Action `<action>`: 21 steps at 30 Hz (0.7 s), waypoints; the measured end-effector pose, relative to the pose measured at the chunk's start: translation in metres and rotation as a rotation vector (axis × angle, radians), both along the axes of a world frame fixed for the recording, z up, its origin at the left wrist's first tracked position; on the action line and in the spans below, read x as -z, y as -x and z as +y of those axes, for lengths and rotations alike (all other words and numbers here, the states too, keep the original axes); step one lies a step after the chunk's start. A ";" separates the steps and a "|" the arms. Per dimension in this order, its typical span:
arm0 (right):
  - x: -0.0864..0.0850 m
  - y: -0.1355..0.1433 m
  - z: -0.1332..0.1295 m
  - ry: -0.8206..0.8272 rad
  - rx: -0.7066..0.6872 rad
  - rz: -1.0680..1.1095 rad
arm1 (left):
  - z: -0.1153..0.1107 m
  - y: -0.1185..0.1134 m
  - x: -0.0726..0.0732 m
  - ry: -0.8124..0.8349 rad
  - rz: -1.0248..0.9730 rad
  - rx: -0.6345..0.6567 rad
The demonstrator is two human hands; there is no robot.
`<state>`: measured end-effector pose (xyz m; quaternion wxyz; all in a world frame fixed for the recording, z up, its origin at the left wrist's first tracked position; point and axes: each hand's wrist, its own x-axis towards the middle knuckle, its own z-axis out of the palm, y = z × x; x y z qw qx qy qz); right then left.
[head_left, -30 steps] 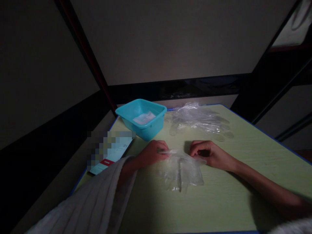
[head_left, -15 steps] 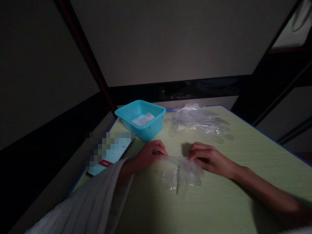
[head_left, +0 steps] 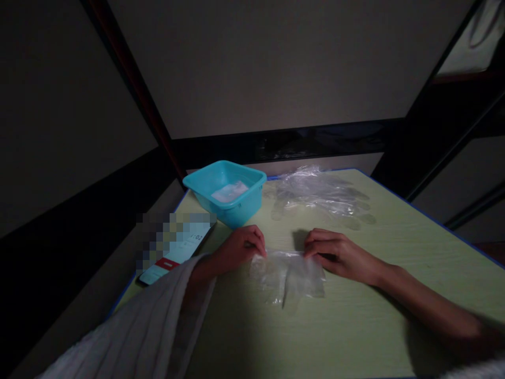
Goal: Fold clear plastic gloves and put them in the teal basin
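Between my two hands a clear disposable plastic glove [head_left: 294, 276] lies folded, its film thin and wrinkled with shiny creases. My left hand [head_left: 245, 246] pinches the upper left corner between thumb and fingers. At the upper right edge, the fingers of my right hand [head_left: 335, 253] are closed on the film. Several more clear plastic gloves [head_left: 315, 192] are heaped farther back, their rounded finger ends spread towards the right. A turquoise plastic basin [head_left: 240, 210] stands beyond my left hand, with folded clear-white film [head_left: 231, 192] inside it.
The pale wood-grain table [head_left: 335, 331] has a blue edge. A phone [head_left: 179, 250] with a lit screen lies at its left side, partly pixelated. Dark-trimmed panels [head_left: 276, 68] rise behind the table. A white sleeve [head_left: 130, 331] covers my left forearm.
My left hand has shifted slightly along the glove's top edge, and the film there now looks flatter and sharper. My right hand keeps its grip. The camera view has moved a little.
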<state>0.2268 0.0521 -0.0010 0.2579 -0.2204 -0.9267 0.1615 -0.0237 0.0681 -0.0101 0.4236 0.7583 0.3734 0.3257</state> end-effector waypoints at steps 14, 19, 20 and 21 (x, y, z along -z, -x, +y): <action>-0.006 -0.009 0.002 0.160 0.025 -0.047 | -0.004 0.003 -0.002 -0.010 0.021 -0.080; -0.007 -0.010 0.003 0.179 0.019 -0.029 | -0.003 0.002 -0.002 -0.007 0.058 -0.100; -0.007 -0.011 0.003 0.177 0.021 -0.025 | -0.003 0.003 -0.002 -0.009 0.069 -0.104; -0.007 -0.011 0.003 0.175 0.022 -0.023 | -0.003 0.003 -0.003 -0.010 0.081 -0.106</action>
